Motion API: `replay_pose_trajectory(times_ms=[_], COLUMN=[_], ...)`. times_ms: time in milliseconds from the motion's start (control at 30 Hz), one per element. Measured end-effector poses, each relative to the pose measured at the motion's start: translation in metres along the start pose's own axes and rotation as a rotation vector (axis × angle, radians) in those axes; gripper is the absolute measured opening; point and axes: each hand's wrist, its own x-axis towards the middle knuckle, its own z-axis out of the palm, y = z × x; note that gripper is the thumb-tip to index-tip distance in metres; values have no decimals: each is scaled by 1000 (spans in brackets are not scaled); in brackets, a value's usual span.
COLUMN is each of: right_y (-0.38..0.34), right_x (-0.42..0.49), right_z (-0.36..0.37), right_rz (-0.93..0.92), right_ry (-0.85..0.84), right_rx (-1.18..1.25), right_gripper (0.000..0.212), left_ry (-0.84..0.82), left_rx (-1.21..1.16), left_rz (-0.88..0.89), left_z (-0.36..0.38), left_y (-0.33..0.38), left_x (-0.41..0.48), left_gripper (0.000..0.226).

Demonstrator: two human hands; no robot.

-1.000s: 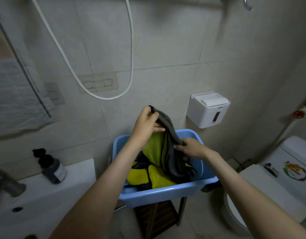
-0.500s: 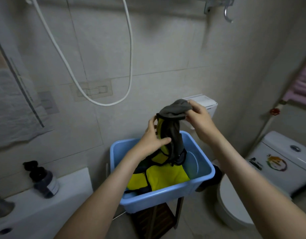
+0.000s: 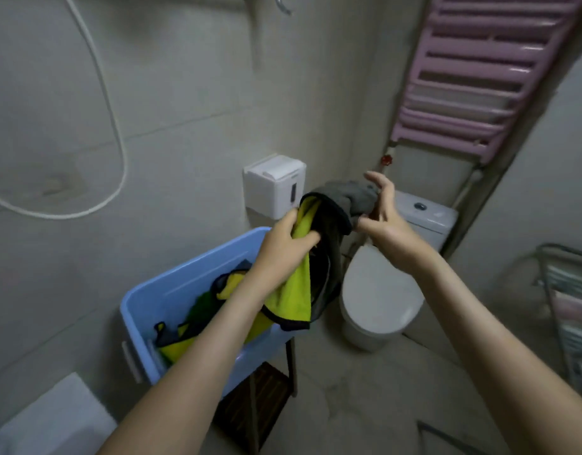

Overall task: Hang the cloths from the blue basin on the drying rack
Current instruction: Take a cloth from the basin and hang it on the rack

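Both hands are working just above the right end of the blue basin (image 3: 165, 300), and a yellow-and-grey cloth (image 3: 298, 290) is stretched between them. The left hand (image 3: 281, 244) is gripping it firmly, fingers curled tight around a bunch of the yellow side, right over the basin's right rim. The cloth's lower corner, edged in black, is hanging down past that rim and clear of the inside.

The right hand (image 3: 386, 224) is sitting further right of the basin and a touch higher. It is pinching the bunched grey end of the cloth between the thumb and lower fingers, while the upper fingers are standing loosely spread, only half closed.

So the cloth is up in the air, out of the basin, draping from the right hand over to the left and then straight down. Other cloths (image 3: 201, 308), yellow, green and dark, are lying heaped inside the basin.

The basin itself is resting on a wooden stool (image 3: 260, 399). A white wall box (image 3: 273, 185) is hanging just above the basin's far right corner, and a toilet (image 3: 378, 290) is standing just to its right. A pink rail (image 3: 463, 83) is climbing the wall high up and well right of the basin, with a metal-framed rack (image 3: 568, 307) further right again, at the picture's edge. A shower hose (image 3: 117, 142) is looping on the wall above the basin's left side.
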Motion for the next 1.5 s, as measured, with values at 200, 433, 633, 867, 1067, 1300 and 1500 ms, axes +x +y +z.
replay_pose_trajectory(times_ms=[200,433,633,867,1067,1300,1500], right_y=[23,20,0,-30,-52,-71,-88], right_x=[-78,-181,-308,-462,-549,-612,-667], right_z=[-44,-74,-94,-98,-88,-57,-28], right_rz=[179,240,252,333,377,417,447], right_ry=[44,289,465,773,1020,1211,1389], right_rx=[24,-101,-116,-127,-188,-249,-215], right_gripper=[90,86,73,63,66,67,60], left_ry=[-318,-750,-935,-1252,-1507,-1713,-1693], left_rx=[-72,-173,-177,-202,-218,-160,26], left_rz=[61,-57,29,69,133,237,458], left_z=[69,139,196,260,290,313,329], left_y=[22,53,78,103,127,150,153], left_x=[-17,-73,-149,-253,-299,-343,-380], left_gripper=[30,30,29,20,21,31,9])
